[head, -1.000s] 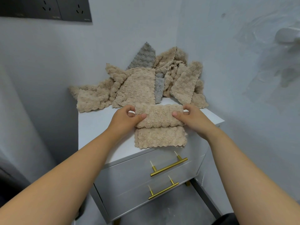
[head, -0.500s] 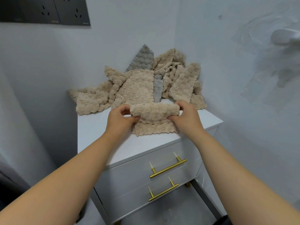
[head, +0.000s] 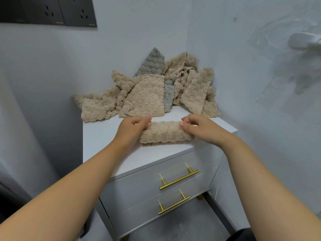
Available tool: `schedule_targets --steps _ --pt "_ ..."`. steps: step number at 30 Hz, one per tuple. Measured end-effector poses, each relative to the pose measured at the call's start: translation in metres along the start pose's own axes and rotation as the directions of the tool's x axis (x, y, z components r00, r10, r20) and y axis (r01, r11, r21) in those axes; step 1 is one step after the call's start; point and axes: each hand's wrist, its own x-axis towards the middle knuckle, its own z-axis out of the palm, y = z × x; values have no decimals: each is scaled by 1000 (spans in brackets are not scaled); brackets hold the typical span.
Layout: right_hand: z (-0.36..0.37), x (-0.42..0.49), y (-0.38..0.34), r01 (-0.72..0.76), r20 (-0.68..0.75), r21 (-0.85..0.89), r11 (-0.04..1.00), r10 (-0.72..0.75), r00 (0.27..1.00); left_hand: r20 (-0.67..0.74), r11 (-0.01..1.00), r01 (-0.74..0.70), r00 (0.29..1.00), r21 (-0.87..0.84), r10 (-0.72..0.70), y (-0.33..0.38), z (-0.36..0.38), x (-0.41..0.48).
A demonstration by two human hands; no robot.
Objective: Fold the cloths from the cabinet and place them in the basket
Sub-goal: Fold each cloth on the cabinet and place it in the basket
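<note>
A beige fluffy cloth [head: 166, 134] lies folded into a narrow strip on the front of the white cabinet top [head: 99, 136]. My left hand [head: 132, 128] holds its left end with curled fingers. At its right end, my right hand [head: 198, 126] pinches the cloth with curled fingers and thumb. Behind them, a heap of unfolded beige cloths [head: 144, 96] with a grey cloth [head: 153, 62] among them leans into the wall corner. No basket is in view.
The cabinet stands in a corner between two pale walls and has two drawers with gold bar handles [head: 178, 180]. Dark wall sockets [head: 52, 11] sit at the upper left. A white fixture [head: 302, 40] sticks out from the right wall.
The cloth's far half has been brought forward over the near half, so it now lies as a narrower folded strip. Both hands have stayed at its ends.
</note>
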Motion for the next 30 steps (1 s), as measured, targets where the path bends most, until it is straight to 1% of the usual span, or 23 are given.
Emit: schedule_targets --steps 2,5,9,11,13,15,17,20,23,25,28,30 --pt "4 1 0 -16 -16 -1 1000 16 1000 31 998 -19 999 53 17 -3 1 1" --pt "5 3 3 -24 -15 -4 1000 24 1000 92 987 -16 996 160 1 -7 0 4" --pt "4 4 8 -73 1 19 997 73 997 184 947 22 979 320 -85 -6 -8 9" --pt "3 3 10 -117 43 -8 993 117 992 248 923 27 960 385 -132 -5 -11 11" --pt "2 2 10 -150 89 -7 989 150 985 293 920 -1 948 391 -124 -1 -12 10" --pt "0 1 14 -174 107 73 982 166 980 297 925 -2 947 379 -119 -1 -11 13" --pt "0 0 13 -187 124 152 971 170 978 293 939 64 941 337 -170 -2 -12 13" --pt "1 3 12 -182 97 288 940 160 982 282 968 145 938 206 -200 -5 -13 12" --pt "2 10 17 -138 9 344 929 144 990 224 990 97 967 106 -119 -4 -10 8" --pt "4 11 16 -127 -53 391 912 160 986 169 994 70 982 89 -84 -1 -6 5" --pt "8 12 16 -112 -103 476 872 182 978 124 997 39 991 74 -48 2 1 3" --pt "10 13 11 -87 -157 496 864 187 970 90 997 8 996 72 -15 3 9 3"
